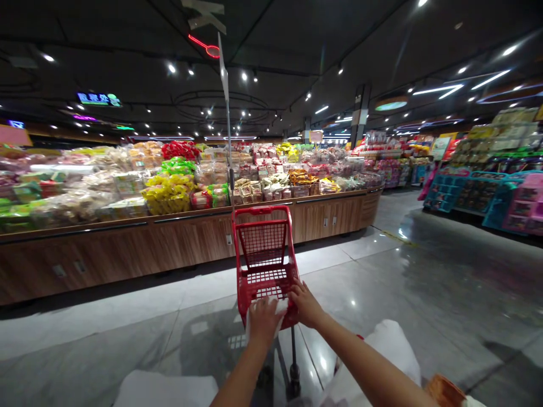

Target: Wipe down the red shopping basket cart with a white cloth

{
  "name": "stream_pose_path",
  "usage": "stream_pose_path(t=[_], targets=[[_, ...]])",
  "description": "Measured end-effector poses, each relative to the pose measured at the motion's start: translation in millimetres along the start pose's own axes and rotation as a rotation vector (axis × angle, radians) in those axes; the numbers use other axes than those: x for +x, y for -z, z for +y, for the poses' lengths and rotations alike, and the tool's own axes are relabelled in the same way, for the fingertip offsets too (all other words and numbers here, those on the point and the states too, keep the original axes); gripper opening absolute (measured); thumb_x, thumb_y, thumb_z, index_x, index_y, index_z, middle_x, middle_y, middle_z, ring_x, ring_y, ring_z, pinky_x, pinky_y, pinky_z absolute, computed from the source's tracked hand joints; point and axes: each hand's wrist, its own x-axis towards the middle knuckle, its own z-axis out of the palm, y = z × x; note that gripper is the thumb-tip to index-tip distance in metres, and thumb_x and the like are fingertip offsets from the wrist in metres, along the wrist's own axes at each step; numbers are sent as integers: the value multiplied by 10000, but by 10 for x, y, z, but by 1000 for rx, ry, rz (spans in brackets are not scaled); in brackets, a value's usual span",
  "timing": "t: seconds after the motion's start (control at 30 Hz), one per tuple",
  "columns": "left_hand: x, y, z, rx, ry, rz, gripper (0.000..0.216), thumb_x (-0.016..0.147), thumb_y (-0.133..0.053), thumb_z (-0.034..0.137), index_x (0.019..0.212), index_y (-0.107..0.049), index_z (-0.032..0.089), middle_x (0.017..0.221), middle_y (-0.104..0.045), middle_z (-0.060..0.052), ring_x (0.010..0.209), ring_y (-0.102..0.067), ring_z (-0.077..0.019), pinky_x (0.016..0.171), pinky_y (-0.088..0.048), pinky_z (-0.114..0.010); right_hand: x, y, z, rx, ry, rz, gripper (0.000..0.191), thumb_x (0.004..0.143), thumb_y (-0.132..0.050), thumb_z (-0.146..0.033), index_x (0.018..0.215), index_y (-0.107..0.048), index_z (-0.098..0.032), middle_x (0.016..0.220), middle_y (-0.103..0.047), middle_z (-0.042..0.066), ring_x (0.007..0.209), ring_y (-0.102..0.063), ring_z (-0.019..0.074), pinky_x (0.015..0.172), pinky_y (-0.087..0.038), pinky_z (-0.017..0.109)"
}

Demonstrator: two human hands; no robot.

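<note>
A small red shopping cart (240, 271) with a grid basket stands in front of me, low in the middle of the view. My left hand (263, 316) is closed on a white cloth or paper (281, 306) at the cart's near edge. The white piece shows on both sides of the fingers and also hangs below them. On the cart's near right corner, my right hand (306, 305) has its fingers bent over the red rim, close to the white piece. The palms and undersides of both hands are hidden. No goods show in the visible part of the basket.
Behind the cart runs a long wooden display counter (186, 240) heaped with packaged food, including yellow bags (169, 192). A thin pole (229, 135) rises at the cart. Blue racks (449, 192) stand to the right. Grey tiled floor (373, 271) surrounds the cart.
</note>
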Motion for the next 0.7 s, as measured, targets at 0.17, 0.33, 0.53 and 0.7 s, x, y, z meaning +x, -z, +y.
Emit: stream_pose_path(t=[0.17, 0.33, 0.53, 0.7], targets=[[77, -242, 418, -15, -21, 126, 394, 915, -478, 186, 1305, -515, 234, 1386, -486, -128, 1128, -544, -264, 887, -471, -421, -17, -37, -94, 16, -58, 51, 589, 726, -537, -143, 1313, -496, -137, 1365, -485, 151, 1434, -188, 257, 1169, -138, 447], [4, -169, -213, -18, -302, 46, 386, 883, -557, 200, 1246, -540, 326, 1289, -559, -63, 1048, -569, -213, 823, -491, -346, -13, -21, -55, 35, -15, 57, 426, 750, -554, -146, 1173, -585, -183, 1263, -544, 123, 1431, -189, 257, 1162, -145, 470], [-41, 79, -439, 2, -167, -31, 286, 863, -615, 334, 1145, -586, 294, 1151, -616, -45, 1010, -587, -221, 813, -488, -345, 7, -112, -72, 68, 1, 131, 422, 731, -563, -96, 1138, -601, -202, 1277, -527, 116, 1431, -175, 271, 1147, -188, 479], [188, 41, 208, -71, -169, -120, 323, 890, -567, 263, 1211, -542, 248, 1290, -558, -68, 1080, -577, -213, 848, -486, -336, 5, -150, -97, 100, -17, 173, 600, 661, -605, -72, 1251, -544, -162, 1293, -521, 134, 1418, -205, 280, 1144, -223, 451]])
